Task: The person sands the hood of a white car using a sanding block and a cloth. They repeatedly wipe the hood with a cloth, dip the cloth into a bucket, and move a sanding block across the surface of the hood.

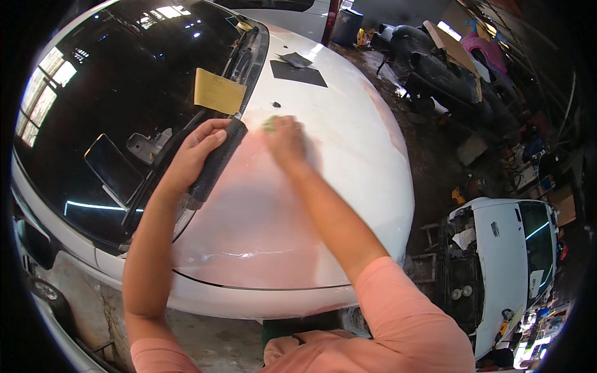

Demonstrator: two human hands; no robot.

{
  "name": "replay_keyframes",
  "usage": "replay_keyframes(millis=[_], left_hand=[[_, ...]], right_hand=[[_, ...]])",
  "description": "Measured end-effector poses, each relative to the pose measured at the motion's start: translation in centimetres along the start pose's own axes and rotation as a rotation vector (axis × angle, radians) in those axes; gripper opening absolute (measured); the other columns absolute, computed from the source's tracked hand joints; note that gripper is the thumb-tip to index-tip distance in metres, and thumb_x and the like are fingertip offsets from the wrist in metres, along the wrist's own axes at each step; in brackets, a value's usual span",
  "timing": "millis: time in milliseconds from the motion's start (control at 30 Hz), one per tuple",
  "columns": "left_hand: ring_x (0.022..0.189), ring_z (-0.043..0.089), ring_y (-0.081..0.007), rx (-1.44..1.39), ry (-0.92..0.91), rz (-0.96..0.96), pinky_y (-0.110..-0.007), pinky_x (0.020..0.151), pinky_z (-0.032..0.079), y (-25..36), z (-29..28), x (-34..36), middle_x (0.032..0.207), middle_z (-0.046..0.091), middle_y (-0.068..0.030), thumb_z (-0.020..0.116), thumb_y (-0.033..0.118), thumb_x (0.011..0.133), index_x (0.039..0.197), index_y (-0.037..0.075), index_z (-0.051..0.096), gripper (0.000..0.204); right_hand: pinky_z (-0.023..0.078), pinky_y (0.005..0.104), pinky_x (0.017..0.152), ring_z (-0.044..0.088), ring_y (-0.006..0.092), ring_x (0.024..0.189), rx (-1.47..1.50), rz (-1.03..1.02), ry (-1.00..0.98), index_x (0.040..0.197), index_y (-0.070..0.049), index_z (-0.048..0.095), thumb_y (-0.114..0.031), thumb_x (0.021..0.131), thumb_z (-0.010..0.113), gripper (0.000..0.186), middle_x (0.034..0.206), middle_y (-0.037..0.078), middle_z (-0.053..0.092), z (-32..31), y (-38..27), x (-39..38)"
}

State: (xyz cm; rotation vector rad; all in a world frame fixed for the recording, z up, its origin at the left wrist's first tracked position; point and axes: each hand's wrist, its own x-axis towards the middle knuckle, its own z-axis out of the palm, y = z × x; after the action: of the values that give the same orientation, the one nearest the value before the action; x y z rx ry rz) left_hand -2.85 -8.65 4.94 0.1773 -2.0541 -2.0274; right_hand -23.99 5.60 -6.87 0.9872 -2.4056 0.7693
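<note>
My left hand (202, 149) is closed round the upper part of a long dark grey block (219, 163), beside the windshield's lower edge. Under the closed, slightly blurred fingers of my right hand (288, 140) is a yellow-green pad (270, 124), pressed on the car hood (354, 186); its exact kind is unclear. The hood is white with a broad pinkish, wet-looking patch (249, 230). Just beyond my right hand lies a small black piece (276, 104). Farther up the hood rest a dark sandpaper sheet (298, 73) and a folded dark sheet (295, 59).
A yellow sheet (219, 91) rests at the base of the dark windshield (149, 68). On the glass lie a phone-like dark slab (114, 168) and a grey bracket-like part (148, 144). Another white vehicle (504, 261) stands at right, below piled black car parts (416, 56).
</note>
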Motion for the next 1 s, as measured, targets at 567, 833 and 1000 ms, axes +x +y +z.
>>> replay_keyframes(millis=[567,833,1000], left_hand=[[0.106,0.061,-0.0154,-0.092,-0.001,-0.127,-0.036,0.085,0.047,-3.1,4.6,0.4,0.119,0.065,-0.0052,0.076,0.038,0.096,0.154,0.008,0.048,0.071],[0.106,0.069,-0.0192,-0.176,-0.110,-0.091,-0.034,0.089,0.058,-3.6,5.5,-0.6,0.117,0.066,-0.0079,0.084,0.025,0.094,0.133,0.001,0.056,0.053],[0.087,0.067,-0.0127,-0.186,0.053,-0.097,-0.026,0.072,0.060,-4.0,6.4,-0.5,0.104,0.065,-0.0058,0.084,0.022,0.094,0.119,0.004,0.057,0.041]], right_hand=[[0.041,0.0533,0.117,0.051,0.0473,0.136,-0.490,0.578,0.017,0.140,-0.001,0.060,-0.040,0.098,0.072,0.059,0.146,0.026,0.054,-18.8,17.5,-25.0],[0.049,0.0482,0.112,0.055,0.0429,0.135,0.310,0.070,0.056,0.146,0.003,0.052,-0.013,0.099,0.068,0.052,0.147,0.025,0.054,-17.5,-8.9,-13.6],[0.052,0.0484,0.107,0.060,0.0398,0.130,0.061,0.117,-0.010,0.149,0.007,0.049,-0.013,0.097,0.070,0.060,0.146,0.025,0.055,-14.4,-12.9,-11.8]])
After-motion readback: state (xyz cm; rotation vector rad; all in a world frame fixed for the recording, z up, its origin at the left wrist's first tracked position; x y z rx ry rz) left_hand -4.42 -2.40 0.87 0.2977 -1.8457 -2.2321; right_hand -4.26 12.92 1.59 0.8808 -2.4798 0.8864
